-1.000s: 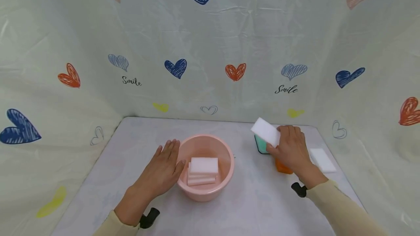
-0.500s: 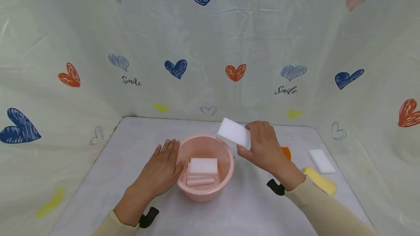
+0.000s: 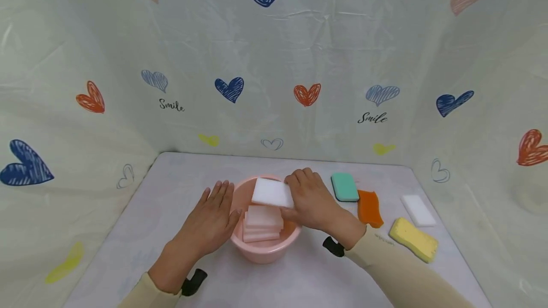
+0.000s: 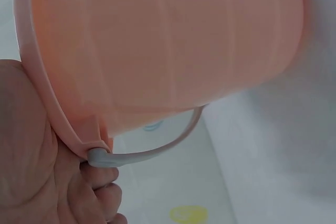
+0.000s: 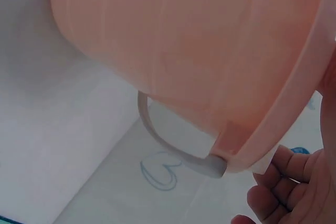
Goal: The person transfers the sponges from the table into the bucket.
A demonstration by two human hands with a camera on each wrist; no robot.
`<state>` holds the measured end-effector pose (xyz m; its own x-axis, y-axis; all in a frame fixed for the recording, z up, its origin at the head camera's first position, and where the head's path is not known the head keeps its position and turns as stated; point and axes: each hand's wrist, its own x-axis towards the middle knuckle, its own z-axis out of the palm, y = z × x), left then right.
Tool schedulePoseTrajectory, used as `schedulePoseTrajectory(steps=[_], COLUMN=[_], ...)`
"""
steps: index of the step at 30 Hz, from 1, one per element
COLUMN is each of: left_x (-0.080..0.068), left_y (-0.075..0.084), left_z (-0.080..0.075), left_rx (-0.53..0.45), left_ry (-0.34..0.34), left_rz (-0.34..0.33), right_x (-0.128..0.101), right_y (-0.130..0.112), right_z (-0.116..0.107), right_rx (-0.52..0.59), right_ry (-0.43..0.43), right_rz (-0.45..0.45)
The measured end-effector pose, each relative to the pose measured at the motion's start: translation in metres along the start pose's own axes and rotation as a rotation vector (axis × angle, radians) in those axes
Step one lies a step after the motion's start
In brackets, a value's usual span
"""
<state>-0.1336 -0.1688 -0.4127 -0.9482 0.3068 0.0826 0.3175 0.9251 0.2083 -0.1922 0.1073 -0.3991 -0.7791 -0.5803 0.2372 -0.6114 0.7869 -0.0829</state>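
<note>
The right hand (image 3: 314, 201) pinches a white sponge (image 3: 272, 193) between curled fingers and thumb, holding it just above the pink bucket (image 3: 265, 246). The left hand (image 3: 210, 224) rests flat against the bucket's outer wall, fingers straight. A stack of white sponges (image 3: 262, 224) already lies inside, probably three, though their edges blur together. One more white sponge (image 3: 418, 210) lies on the table (image 3: 171, 179), near the green (image 3: 345, 187), orange (image 3: 370, 208) and yellow (image 3: 413, 239) sponges. Both wrist views show little beyond the bucket's side and handle.
</note>
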Motion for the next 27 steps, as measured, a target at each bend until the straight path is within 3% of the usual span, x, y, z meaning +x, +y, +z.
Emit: schedulePoseTrajectory(steps=[12,27], left_x=[0.001,0.000], left_y=[-0.001,-0.002], left_z=[0.000,0.002], left_rx=[-0.031,-0.057], left_ry=[-0.022,0.002], left_rz=[-0.015,0.006], right_x=[0.010,0.008], right_y=[-0.009,-0.008], right_z=[0.010,0.017], right_rx=[-0.007,-0.100], right_ry=[-0.058,-0.002], right_rz=[-0.073,-0.114])
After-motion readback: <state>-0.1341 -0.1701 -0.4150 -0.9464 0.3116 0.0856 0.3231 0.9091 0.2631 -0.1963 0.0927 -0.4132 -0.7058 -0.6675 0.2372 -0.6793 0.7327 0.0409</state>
